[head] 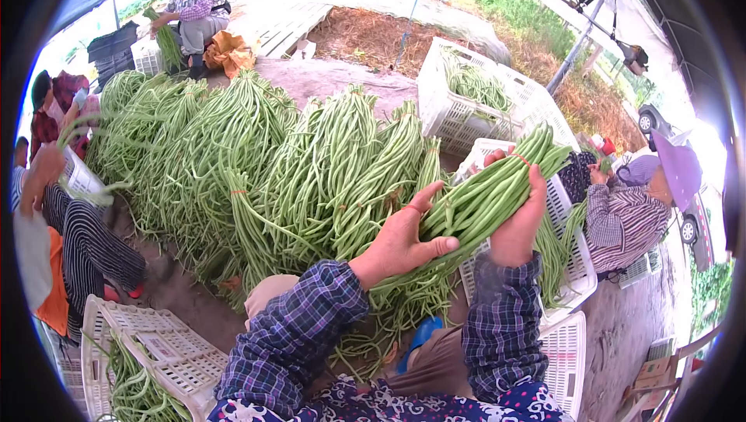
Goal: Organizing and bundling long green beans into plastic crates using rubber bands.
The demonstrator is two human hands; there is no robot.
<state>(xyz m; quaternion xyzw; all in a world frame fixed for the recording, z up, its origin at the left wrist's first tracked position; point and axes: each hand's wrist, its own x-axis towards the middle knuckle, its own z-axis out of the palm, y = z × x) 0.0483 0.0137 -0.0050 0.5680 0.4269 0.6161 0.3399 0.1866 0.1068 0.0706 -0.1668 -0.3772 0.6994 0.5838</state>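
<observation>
A thick bundle of green yardlong beans (489, 197) is held up slantwise before me, with a red rubber band (520, 159) around its upper end. My left hand (402, 235) grips the lower part, thumb laid along the beans. Another red band circles a finger or the thumb base of that hand. On the bundle's right side, my right hand (518, 218) holds it near the banded end, fingertips showing behind. Behind and below lies a big heap of bundled yardlong beans (233, 159), some of them tied with red bands.
White plastic crates stand at my lower left (169, 346), at my right (574, 259) and at the back right (443, 101), with beans in them. Co-workers sit at the left (87, 235), back left (198, 8) and right (626, 218). A metal pole (577, 43) slants at the right.
</observation>
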